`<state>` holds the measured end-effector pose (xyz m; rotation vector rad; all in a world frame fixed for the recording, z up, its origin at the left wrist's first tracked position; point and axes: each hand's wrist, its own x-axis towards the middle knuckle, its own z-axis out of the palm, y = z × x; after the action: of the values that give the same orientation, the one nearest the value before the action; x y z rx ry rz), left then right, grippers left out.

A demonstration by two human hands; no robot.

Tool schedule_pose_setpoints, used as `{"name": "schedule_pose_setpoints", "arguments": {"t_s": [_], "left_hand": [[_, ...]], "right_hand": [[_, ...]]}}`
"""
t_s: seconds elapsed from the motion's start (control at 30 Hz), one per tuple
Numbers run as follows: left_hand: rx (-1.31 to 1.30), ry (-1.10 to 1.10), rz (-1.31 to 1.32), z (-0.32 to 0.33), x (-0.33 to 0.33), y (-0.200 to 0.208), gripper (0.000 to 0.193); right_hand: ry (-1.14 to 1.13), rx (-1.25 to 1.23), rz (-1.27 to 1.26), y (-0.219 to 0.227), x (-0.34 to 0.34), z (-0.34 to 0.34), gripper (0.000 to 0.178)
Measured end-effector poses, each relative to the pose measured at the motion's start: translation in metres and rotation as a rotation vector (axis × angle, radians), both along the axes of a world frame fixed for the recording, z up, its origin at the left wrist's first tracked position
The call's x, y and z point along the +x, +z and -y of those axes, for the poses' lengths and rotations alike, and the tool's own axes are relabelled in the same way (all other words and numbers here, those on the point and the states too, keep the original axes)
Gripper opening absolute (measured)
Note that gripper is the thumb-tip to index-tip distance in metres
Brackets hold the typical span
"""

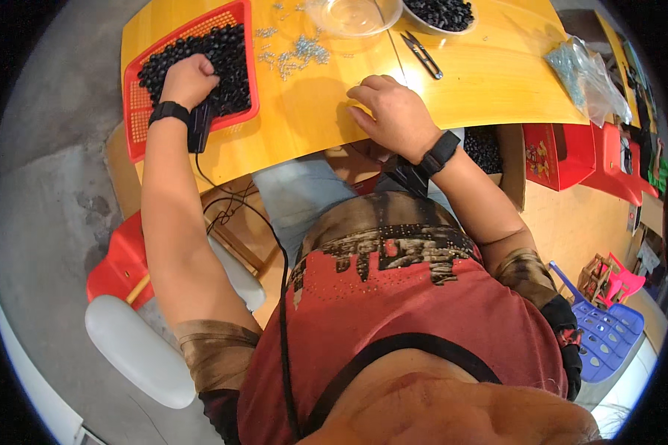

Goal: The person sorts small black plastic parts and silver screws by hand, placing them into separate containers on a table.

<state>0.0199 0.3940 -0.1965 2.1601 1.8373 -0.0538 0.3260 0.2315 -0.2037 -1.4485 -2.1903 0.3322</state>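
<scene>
My left hand (pixel 189 80) is closed over a red plastic basket (pixel 131 111) at the table's left end, its fingers curled among small black plastic pieces (pixel 230 48). Whatever those fingers pinch is hidden. Just above the table's front edge, my right hand (pixel 395 115) has its thumb and fingers apart, with nothing visible between them. Small silvery metal pieces (pixel 304 53) lie scattered between the two hands, to the right of the basket. Dark thread snips (pixel 423 55) rest beyond my right hand.
A clear plastic tub (pixel 356 16) and a bowl of black pieces (pixel 441 15) stand at the back of the yellow table (pixel 497 81). A clear bag (pixel 590 78) hangs over its right edge. Below are a box of black pieces (pixel 482 152) and a red bin (pixel 560 156).
</scene>
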Motion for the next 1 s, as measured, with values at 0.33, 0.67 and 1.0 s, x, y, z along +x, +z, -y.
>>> {"name": "schedule_pose_setpoints", "arguments": {"t_s": [0.33,0.67,1.0], "left_hand": [[-0.202,0.12,1.166,0.129,0.009,0.059,0.023],[-0.627,0.418,1.792,0.175,0.096,-0.029,0.025],[-0.727,0.455,1.988,0.177,0.121,-0.033,0.026]], "right_hand": [[-0.057,-0.096,-0.039,-0.009,0.018,0.008,0.02],[0.152,-0.154,-0.397,0.012,-0.012,0.015,0.023],[-0.018,-0.278,-0.561,0.0,-0.007,0.027,0.018]]}}
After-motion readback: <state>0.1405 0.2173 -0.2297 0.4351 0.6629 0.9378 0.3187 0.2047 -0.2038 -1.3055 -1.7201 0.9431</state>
